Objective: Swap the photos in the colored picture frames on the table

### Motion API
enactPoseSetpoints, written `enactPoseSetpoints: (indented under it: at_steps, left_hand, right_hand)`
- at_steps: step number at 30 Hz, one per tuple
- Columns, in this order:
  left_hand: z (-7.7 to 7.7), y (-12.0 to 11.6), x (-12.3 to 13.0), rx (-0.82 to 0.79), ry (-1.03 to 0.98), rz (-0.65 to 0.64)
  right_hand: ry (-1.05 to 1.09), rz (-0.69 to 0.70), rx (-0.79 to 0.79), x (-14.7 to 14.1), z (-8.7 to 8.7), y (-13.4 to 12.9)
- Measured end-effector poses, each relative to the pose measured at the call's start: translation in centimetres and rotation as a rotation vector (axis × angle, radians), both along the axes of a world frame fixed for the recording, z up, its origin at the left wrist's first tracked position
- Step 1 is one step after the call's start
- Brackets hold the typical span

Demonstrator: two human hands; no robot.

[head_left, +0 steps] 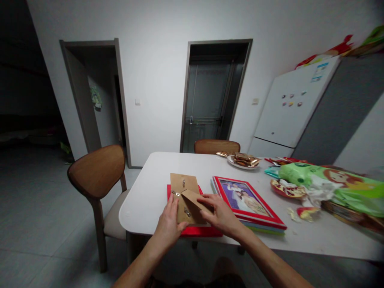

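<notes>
A brown backing board (192, 218) with small metal fittings lies over a red frame (204, 231) near the table's front edge. My left hand (169, 218) rests at the board's left edge, fingers extended and thumb apart. Between the fingers and thumb of my right hand (220, 212) is a brown flap (195, 199), raised at a slant above the board. Just to the right, a red picture frame (249, 202) with a photo of people lies on top of other frames.
On the white table (144, 200) are a plate of gold packets (244, 161), an opened fruit (288, 189), peel pieces and a green package (345, 186). Wooden chairs stand at the left (99, 172) and far side (216, 146).
</notes>
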State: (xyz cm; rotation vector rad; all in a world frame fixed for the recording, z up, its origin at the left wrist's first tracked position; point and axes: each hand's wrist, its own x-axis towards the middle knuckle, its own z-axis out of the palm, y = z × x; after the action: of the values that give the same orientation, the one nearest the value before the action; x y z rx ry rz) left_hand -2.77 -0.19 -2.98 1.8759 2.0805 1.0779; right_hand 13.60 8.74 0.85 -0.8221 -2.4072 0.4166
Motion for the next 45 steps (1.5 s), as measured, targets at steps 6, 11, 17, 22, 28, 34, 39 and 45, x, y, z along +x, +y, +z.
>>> enactPoseSetpoints:
  at_steps: [6, 11, 17, 22, 28, 34, 39, 45]
  left_hand:
    - [-1.9, -0.1, 0.7, -0.216, 0.053, -0.042]
    - [-2.0, -0.6, 0.2, -0.244, 0.115, -0.076]
    - [-1.8, -1.2, -0.5, -0.198, 0.182, -0.102]
    - [-0.1, -1.9, -1.0, -0.262, 0.218, -0.133]
    - [-0.5, -1.8, -1.0, -0.232, 0.199, -0.134]
    - [-1.9, -1.5, -1.1, -0.183, 0.219, -0.126]
    - [-1.8, -1.6, -1.1, -0.202, 0.266, -0.112]
    - [-1.7, -1.8, -0.9, -0.239, 0.313, -0.107]
  right_hand:
    - [-0.138, -0.023, -0.038, 0.5, -2.8, 0.8]
    - [-0.159, -0.018, -0.057, 0.2, -4.3, 1.1]
    - [-0.153, -0.051, 0.01, -0.1, -5.2, 1.1]
    - [-0.176, -0.037, 0.011, 0.0, -5.4, 0.6]
    - [-0.206, -0.158, 0.06, -1.0, -5.7, 2.0]
    - [-0.289, -0.262, 0.094, -2.1, -6.3, 3.5]
    - [-0.263, -0.212, 0.095, -2.1, -6.3, 3.2]
    - [-0.21, -0.198, 0.076, -1.8, -6.5, 2.7]
